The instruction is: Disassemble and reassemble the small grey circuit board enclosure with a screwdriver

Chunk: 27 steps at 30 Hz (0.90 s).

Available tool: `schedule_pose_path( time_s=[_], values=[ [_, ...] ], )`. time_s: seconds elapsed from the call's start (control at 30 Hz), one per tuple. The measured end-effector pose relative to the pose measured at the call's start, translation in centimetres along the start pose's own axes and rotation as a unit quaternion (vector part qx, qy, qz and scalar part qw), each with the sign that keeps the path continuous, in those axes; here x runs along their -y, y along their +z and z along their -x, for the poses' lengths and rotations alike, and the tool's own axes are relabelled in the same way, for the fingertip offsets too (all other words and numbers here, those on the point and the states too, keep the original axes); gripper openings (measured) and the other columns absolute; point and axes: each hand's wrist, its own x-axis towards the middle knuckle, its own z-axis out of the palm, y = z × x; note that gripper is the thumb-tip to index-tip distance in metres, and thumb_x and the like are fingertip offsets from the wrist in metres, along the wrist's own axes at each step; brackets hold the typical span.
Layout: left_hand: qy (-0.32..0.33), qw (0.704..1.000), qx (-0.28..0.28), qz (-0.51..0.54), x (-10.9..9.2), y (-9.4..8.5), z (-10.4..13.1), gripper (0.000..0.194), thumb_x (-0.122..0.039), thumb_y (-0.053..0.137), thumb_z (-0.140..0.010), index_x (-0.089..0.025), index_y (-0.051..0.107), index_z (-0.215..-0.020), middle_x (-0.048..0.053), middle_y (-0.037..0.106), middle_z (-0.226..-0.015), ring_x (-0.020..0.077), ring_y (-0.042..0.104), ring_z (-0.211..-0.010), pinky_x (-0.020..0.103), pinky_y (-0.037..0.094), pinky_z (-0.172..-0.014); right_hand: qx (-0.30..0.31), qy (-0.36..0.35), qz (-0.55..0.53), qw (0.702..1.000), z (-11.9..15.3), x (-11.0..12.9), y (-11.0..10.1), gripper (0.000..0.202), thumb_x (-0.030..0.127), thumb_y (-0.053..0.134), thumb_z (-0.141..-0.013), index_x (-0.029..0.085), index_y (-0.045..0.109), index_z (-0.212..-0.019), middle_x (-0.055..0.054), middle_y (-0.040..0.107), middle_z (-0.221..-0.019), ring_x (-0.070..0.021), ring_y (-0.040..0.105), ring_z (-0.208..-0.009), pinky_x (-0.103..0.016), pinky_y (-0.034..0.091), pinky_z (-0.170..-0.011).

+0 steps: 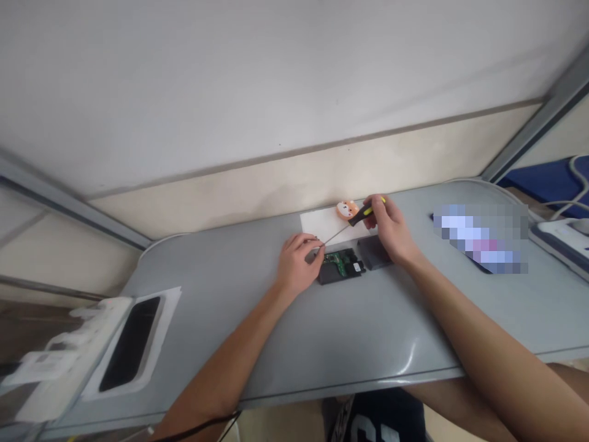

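The right hand (389, 225) wraps its grip round the screwdriver (360, 216), shaft slanting near-left; the left hand (298, 261) gathers its fingers by the tip, presumably steadying it, though what they pinch I cannot tell. The board (341, 264) lies on the bench (221, 282), just right.

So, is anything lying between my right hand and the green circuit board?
Yes: a dark rectangular panel lies between them, partly hidden behind your right hand. Your left hand is at the left edge of the green circuit board.
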Motion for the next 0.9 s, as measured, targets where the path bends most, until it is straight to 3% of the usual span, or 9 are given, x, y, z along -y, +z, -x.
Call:
schedule_pose_path(
  time_s=[0.33,0.67,0.9],
  values=[
    [-0.01,1.0,0.001,-0.006,-0.3,-0.2,0.0,0.01,-0.024,0.065,-0.096,-0.024,0.075,-0.096,0.006,0.074,-0.1,0.0212,0.069,-0.096,0.042,0.054,-0.089,0.036,-0.051,-0.045,0.997,0.8,1.9,0.1,0.045,0.069,0.046,-0.099,0.027,0.061,-0.107,-0.001,0.056,-0.076,-0.0167,0.054,-0.068,-0.032,0.048,-0.068],
    [-0.041,0.998,-0.022,0.03,0.1,-0.1,-0.2,0.009,-0.026,0.066,-0.096,-0.023,0.074,-0.094,0.005,0.073,-0.098,0.0207,0.068,-0.095,0.042,0.056,-0.09,0.047,-0.061,-0.049,0.996,0.8,1.7,0.1,0.047,0.07,0.043,-0.099,0.026,0.061,-0.101,-0.001,0.055,-0.077,-0.0172,0.052,-0.067,-0.033,0.045,-0.067],
    [-0.024,0.999,-0.021,0.04,-0.1,-0.2,-0.2,0.007,-0.024,0.067,-0.095,-0.024,0.074,-0.094,0.005,0.072,-0.097,0.0199,0.068,-0.094,0.04,0.056,-0.09,0.041,-0.069,-0.032,0.996,0.7,1.8,0.0,0.049,0.071,0.042,-0.099,0.026,0.062,-0.101,-0.002,0.06,-0.078,-0.0161,0.056,-0.067,-0.032,0.049,-0.067]
  ],
)
